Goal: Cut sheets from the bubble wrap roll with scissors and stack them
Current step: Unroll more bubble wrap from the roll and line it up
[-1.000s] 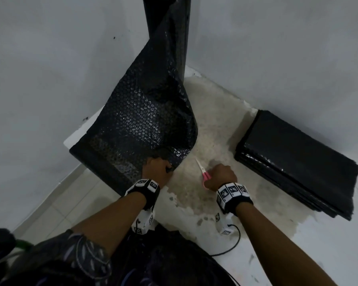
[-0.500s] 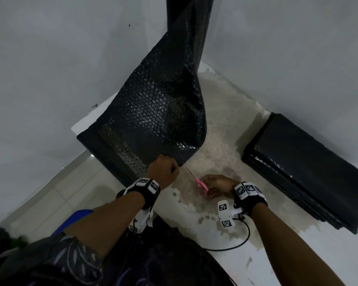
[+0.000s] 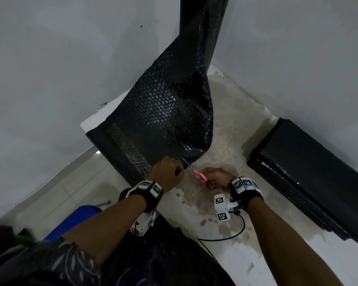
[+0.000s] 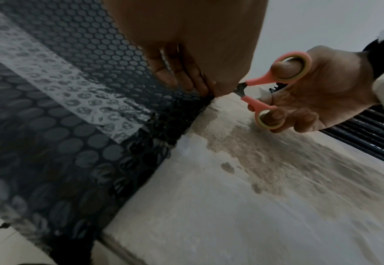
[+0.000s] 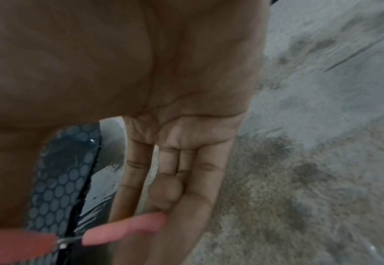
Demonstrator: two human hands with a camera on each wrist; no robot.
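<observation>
The left hand (image 3: 167, 174) pinches the bubble wrap (image 3: 163, 112) edge while the right hand (image 3: 216, 178) grips half-open scissors (image 4: 274, 87) there. The cut seems just starting; next the blades must close and advance straight across.

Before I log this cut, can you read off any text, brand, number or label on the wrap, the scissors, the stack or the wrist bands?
No readable text, brand or number in any view.
Wrist bands: black-and-white square marker patterns only.
Scissors: plain pink handles, no print visible.
Bubble wrap roll: a clear tape strip, no printing.
Stack of cut sheets: plain black.
</observation>
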